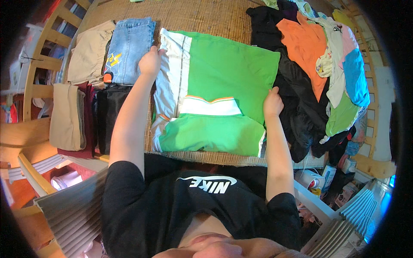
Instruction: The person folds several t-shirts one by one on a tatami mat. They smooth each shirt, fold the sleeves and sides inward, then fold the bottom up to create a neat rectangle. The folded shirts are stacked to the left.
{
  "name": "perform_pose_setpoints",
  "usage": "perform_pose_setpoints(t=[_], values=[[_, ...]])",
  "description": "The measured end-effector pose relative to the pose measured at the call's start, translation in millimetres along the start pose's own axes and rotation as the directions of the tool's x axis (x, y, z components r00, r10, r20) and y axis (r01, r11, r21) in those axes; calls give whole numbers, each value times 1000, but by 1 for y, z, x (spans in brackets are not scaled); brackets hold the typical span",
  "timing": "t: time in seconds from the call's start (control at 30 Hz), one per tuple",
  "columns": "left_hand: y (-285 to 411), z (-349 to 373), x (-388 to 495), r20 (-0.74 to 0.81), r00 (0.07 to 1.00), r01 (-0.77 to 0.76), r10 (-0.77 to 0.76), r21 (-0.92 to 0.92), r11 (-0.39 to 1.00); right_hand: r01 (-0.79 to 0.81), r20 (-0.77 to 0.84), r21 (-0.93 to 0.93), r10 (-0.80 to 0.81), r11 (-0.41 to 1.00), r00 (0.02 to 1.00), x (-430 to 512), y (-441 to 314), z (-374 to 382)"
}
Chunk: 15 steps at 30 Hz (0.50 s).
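A green polo shirt (226, 71) lies spread before me with its white collar (209, 106) towards my body. Along its left side runs a white panel (174, 71) with a dark stripe, folded inward and wrinkled. My left hand (151, 61) pinches the shirt's left edge near the far corner. On the opposite side, my right hand (273, 102) has its fingers closed on the right edge, about midway along. Directly left of the shirt are folded blue jeans (132, 48) with a printed or stitched design.
A woven mat (206, 16) covers the bed. Folded beige trousers (90, 54), another beige folded garment (66, 116) and black folded cloth (111, 103) sit at left. Heaped at right are black clothes (290, 84), an orange garment (305, 45) and others. Wooden rails (43, 61) flank the bed.
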<state>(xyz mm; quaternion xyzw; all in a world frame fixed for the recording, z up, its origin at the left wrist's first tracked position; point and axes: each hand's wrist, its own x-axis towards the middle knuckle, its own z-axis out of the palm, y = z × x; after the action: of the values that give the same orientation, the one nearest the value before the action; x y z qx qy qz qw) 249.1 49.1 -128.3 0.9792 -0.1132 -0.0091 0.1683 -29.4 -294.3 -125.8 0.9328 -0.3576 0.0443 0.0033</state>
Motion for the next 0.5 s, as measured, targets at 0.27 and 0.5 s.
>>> perform_pose_setpoints(t=[0.27,0.5], values=[[20,-1,58,103,987,129,-119,-97,987,55,-77,-82,-62,995,995,106,-43,-27],[13,18,70,-66,989,125,-134,-126,984,77,-28,-76,-79,994,996,156,3,-12]])
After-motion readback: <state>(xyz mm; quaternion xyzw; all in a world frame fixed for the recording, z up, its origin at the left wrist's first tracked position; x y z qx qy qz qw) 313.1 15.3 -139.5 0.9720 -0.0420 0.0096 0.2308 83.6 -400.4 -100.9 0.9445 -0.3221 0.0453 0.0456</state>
